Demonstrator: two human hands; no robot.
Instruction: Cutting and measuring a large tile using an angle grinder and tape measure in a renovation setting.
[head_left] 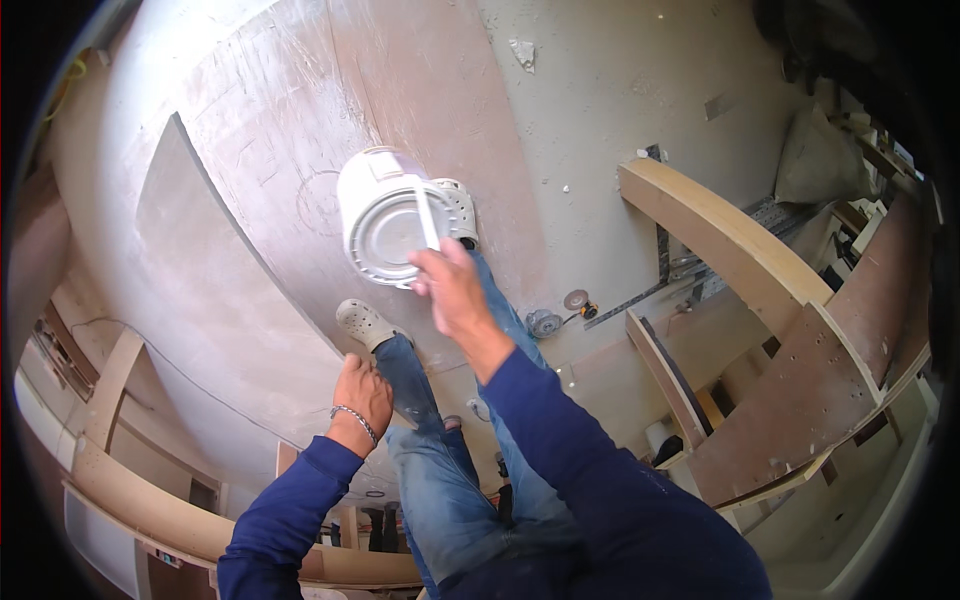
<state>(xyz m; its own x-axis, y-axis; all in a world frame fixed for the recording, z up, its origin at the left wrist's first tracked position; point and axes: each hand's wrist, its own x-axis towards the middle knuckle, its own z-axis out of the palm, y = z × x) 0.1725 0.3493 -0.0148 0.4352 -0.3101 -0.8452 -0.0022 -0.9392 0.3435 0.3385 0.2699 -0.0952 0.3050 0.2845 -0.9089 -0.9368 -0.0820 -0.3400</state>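
My right hand (pixel 450 285) is closed on the pale handle of a white lidded pail (pixel 385 230), which is tilted with its lid facing me and hangs over the clog on my right foot (pixel 460 205). My left hand (pixel 362 400), wearing a chain bracelet, is closed beside the lower end of a long grey curved panel (pixel 225 230); what its fingers hold, if anything, is hidden. My left foot, in a beige clog (pixel 362 322), stands beside that panel.
Curved plywood pieces (pixel 720 230) stand at the right, with an angle grinder (pixel 585 306) and metal strips near them. A grey sack (pixel 815 160) lies at upper right. A curved plywood band (pixel 170 500) and a thin cable run along the lower left.
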